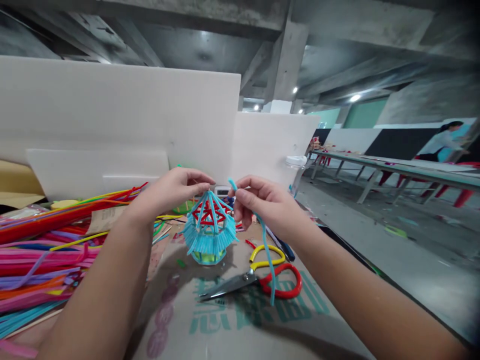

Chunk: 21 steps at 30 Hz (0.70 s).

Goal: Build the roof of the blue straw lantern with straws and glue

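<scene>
Head view: left hand (170,192) pinching peak of blue-and-red pavilion (209,227), held over cardboard (240,320); right hand (262,202) pinching blue pipe cleaner (267,250) just beside it. Scissors (258,280) below, bright pipe cleaners (41,260) heaped at left.

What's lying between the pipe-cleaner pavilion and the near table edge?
In the head view, scissors with red and yellow handles lie on the cardboard below the pavilion.
</scene>
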### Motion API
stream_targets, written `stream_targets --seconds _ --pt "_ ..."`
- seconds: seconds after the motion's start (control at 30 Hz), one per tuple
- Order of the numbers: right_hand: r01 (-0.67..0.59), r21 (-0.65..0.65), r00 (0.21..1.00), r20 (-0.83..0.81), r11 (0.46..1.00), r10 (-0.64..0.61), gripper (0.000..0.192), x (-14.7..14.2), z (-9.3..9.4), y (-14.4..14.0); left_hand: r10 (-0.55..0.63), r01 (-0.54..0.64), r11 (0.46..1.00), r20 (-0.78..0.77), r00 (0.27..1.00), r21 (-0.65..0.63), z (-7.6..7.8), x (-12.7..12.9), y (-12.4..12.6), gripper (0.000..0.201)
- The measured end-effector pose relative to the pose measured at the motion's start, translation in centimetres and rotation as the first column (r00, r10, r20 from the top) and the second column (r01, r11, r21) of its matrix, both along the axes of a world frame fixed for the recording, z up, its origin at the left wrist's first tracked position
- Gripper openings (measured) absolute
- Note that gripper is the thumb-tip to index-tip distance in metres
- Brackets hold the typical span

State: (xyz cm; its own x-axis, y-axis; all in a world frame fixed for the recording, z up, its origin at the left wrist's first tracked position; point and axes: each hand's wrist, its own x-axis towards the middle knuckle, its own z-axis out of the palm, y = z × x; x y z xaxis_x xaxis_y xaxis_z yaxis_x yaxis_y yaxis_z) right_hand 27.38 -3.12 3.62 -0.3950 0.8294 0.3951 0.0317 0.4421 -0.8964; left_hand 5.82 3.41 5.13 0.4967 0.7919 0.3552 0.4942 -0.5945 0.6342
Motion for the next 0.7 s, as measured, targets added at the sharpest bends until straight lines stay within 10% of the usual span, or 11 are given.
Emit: stream_targets --seconds 0.7 --pt "0.242 0.055 0.967 0.061 0.969 -0.245 0.031 0.4 -4.8 1.7 0.195 -0.188 0.963 -0.016 0.981 0.191 0.6 1.1 -2.0 0.035"
